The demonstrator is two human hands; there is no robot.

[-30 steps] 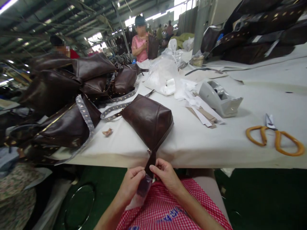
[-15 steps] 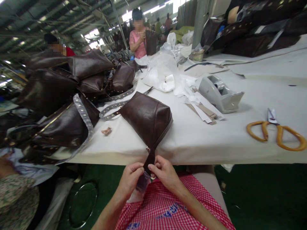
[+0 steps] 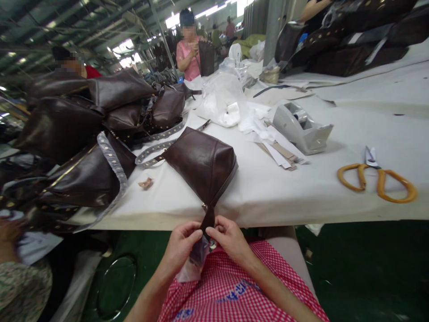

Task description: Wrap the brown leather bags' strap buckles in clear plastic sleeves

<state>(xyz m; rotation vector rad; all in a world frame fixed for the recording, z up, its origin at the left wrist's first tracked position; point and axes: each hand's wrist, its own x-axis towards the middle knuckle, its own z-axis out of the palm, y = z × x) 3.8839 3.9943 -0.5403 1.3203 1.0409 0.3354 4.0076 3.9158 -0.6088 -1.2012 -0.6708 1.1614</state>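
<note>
A dark brown leather bag [image 3: 201,163] lies on the white table [image 3: 268,192] at its near edge, its studded strap trailing left. A short brown tab [image 3: 208,220] hangs from the bag's near corner over the edge. My left hand [image 3: 181,248] and my right hand [image 3: 228,239] both pinch this tab just below the table edge. A clear plastic sleeve [image 3: 196,261] covers the tab's lower end under my left fingers, above my red checked lap.
A heap of brown bags [image 3: 87,129] fills the table's left. A grey tape dispenser [image 3: 301,127], paper strips [image 3: 278,154], a white plastic bag [image 3: 223,98] and orange-handled scissors [image 3: 377,176] lie to the right. People stand at the far end; someone's hand [image 3: 10,230] shows at left.
My hands have risen slightly toward the table edge along the tab. The view has shifted a little; the bag stays where it was.
</note>
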